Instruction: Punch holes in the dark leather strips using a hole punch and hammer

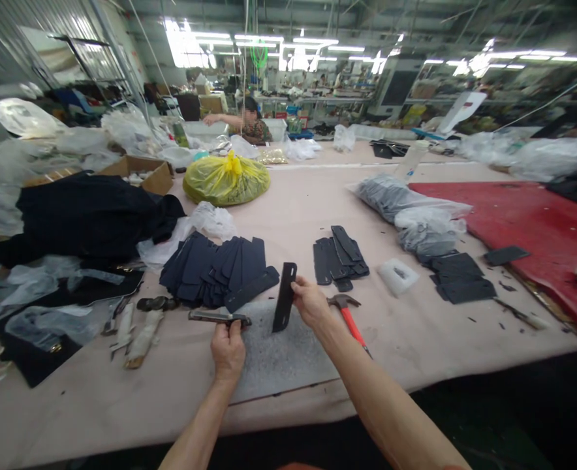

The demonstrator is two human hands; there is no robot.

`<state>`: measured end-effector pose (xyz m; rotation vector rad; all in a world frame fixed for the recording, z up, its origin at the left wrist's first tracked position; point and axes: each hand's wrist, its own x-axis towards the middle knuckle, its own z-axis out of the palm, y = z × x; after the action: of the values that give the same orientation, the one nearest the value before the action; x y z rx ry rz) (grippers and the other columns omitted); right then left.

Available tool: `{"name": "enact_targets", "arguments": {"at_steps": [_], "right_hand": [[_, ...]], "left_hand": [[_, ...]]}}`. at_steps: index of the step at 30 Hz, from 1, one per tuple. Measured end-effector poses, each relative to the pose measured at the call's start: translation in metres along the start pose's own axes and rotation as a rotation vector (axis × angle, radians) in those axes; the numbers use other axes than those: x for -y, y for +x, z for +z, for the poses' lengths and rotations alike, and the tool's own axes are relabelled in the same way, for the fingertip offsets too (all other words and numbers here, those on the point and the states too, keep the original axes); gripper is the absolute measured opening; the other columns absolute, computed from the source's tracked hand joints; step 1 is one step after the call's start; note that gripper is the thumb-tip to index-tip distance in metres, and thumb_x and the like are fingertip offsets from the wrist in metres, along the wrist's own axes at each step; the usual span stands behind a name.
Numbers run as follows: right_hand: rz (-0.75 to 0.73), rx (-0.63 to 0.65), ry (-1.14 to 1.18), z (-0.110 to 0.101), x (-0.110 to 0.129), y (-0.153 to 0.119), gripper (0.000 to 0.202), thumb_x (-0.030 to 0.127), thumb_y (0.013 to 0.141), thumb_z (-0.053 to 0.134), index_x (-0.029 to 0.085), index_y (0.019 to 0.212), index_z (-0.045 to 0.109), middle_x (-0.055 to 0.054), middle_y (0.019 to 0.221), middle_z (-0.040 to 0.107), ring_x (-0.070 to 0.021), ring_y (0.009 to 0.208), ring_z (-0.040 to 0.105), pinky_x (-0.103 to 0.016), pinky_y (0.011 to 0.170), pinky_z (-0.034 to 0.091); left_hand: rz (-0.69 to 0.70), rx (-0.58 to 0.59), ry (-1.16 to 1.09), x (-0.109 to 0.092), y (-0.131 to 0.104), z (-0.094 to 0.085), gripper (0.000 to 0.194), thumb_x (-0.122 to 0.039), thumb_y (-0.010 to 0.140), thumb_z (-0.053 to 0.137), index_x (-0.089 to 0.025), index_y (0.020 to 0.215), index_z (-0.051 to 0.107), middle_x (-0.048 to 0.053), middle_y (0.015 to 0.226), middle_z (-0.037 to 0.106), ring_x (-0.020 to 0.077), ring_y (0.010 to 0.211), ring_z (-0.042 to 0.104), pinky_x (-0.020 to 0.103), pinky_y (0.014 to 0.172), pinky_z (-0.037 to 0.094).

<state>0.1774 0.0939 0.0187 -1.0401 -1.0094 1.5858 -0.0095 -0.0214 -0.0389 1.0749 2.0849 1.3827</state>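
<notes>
My left hand (228, 349) is closed on a flat dark metal-edged piece (215, 317), held level over the left edge of a grey board (288, 359). Pinched in my right hand (311, 300) is a dark strip with slots near its ends (284, 297), tilted nearly upright above the board. Behind my left hand lies a spread pile of dark blue pieces (210, 267). A smaller pile of dark pieces (337, 258) rests beyond my right hand. A claw hammer with a red handle (351, 323) lies just right of the board.
Mallets and tools (144, 329) lie at the left, below dark cloth (87, 209). Farther back is a yellow bag (227, 179). At the right are a white block (398, 277), more dark pieces (462, 277) and a red sheet (514, 222). A person (252, 124) is across the table.
</notes>
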Motion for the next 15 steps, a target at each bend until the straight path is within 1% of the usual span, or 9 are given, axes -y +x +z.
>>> {"name": "enact_targets", "arguments": {"at_steps": [3,6,9,12,15], "right_hand": [[-0.016,0.059,0.179,-0.009,0.024,-0.009,0.022,0.038,0.075,0.056,0.020,0.088,0.059,0.006,0.061,0.039,-0.0109,0.048,0.031,-0.023,0.047,0.030],[-0.060,0.085,0.296,-0.009,0.040,-0.019,0.020,0.037,0.084,0.048,0.020,0.088,0.058,0.007,0.061,0.027,-0.0111,0.046,0.019,-0.023,0.044,0.023],[-0.094,0.138,0.515,-0.003,0.051,-0.026,0.017,0.031,0.089,0.045,0.021,0.090,0.058,0.008,0.062,0.023,-0.0114,0.047,0.013,-0.022,0.042,0.021],[-0.084,0.188,0.734,0.003,0.064,-0.033,0.019,0.030,0.092,0.042,0.021,0.091,0.059,0.008,0.062,0.022,-0.0111,0.046,0.012,-0.022,0.041,0.020],[-0.075,0.175,0.767,0.006,0.077,-0.039,0.026,0.034,0.096,0.037,0.023,0.090,0.060,0.007,0.060,0.020,-0.0113,0.045,0.009,-0.022,0.039,0.017]], "left_hand": [[0.017,0.017,0.079,0.002,0.000,0.000,0.031,-0.046,0.083,0.049,-0.018,0.086,0.063,0.008,0.080,0.072,0.0269,0.079,0.067,0.036,0.073,0.050],[0.015,0.007,0.128,0.005,0.001,0.000,0.030,-0.047,0.082,0.050,-0.020,0.085,0.063,0.007,0.080,0.071,0.0275,0.081,0.066,0.035,0.073,0.050],[0.014,-0.017,0.164,0.004,0.002,0.000,0.028,-0.048,0.081,0.052,-0.021,0.080,0.062,0.006,0.077,0.069,0.0278,0.080,0.065,0.035,0.071,0.049],[0.020,0.005,0.179,0.003,0.002,-0.001,0.028,-0.048,0.081,0.051,-0.022,0.080,0.061,0.006,0.076,0.069,0.0277,0.079,0.065,0.034,0.069,0.048],[0.032,0.013,0.192,0.002,0.002,-0.001,0.028,-0.046,0.082,0.049,-0.022,0.083,0.061,0.007,0.079,0.069,0.0281,0.081,0.065,0.034,0.070,0.048]]}}
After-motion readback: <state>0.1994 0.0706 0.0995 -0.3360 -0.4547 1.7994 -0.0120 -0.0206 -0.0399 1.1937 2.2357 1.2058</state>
